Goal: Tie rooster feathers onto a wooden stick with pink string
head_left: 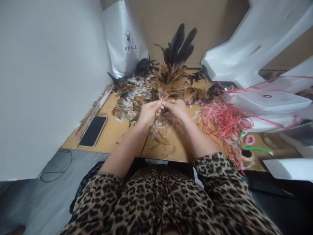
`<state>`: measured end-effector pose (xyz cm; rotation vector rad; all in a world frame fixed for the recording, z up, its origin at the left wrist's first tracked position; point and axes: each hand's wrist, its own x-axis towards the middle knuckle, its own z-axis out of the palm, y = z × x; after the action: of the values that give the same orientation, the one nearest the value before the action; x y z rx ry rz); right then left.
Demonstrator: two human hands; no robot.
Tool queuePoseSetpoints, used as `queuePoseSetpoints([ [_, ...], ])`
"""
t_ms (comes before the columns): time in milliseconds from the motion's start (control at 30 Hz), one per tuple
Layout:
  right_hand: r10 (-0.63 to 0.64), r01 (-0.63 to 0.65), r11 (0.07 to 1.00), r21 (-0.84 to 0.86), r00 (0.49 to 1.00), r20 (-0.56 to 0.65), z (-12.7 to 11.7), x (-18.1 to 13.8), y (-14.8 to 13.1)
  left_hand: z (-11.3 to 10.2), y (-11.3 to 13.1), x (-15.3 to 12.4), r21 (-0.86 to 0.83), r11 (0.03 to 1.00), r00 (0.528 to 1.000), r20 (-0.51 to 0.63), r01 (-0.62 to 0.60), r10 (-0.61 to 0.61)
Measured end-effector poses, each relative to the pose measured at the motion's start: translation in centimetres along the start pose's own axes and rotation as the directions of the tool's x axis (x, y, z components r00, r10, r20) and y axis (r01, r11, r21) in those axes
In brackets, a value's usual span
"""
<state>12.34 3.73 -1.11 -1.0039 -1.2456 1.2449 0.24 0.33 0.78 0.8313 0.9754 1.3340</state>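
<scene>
"Where's the feather bunch?"
"Frame centre, base pinched between the fingertips of left hand and right hand."
"How far along?"
"Gathered, red strand at its base; knotted, I can't tell. A feather pile lies centre-left on the bench."

feather bundle, partly behind fingers

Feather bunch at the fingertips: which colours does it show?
The feather bunch is golden brown, with blackish plumes at its far end; head view.
</scene>
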Motion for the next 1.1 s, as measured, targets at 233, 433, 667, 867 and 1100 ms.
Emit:
queuePoseSetpoints([
  [233, 0.008, 0.003, 0.98, -0.197, 0.999, 0.054, -1.1, 0.0, -0.1, -1.1, 1.0, 1.3, -0.143, 0.99, 0.996, -0.082, 0.003, -0.015],
  [433, 0.376, -0.338, 0.925, -0.175, 0.884, 0.277, -2.3, -1.8, 3.1, -4.2, 1.4, 1.5, -0.335, 0.921, 0.979, 0.105, 0.199, -0.173],
  [667, 0.082, 0.432, 0.473, -0.767, 0.846, 0.527, 0.1, -3.8, 2.1, -6.2, 0.8, 2.1, -0.419, 0.854, 0.951, 0.155, 0.309, -0.269],
  [867, 0.115, 0.584, 0.229, -0.779, 0.778, 0.617, 0.9, -4.1, 2.5, -6.7, 0.0, 2.3, -0.456, 0.831, 0.948, 0.157, 0.318, -0.276],
  [1100, -0.002, 0.019, 0.993, -0.117, 0.989, 0.145, -3.6, -2.1, 1.2, -7.2, -0.1, 2.2, -0.484, 0.825, 0.957, 0.133, 0.291, -0.259],
])
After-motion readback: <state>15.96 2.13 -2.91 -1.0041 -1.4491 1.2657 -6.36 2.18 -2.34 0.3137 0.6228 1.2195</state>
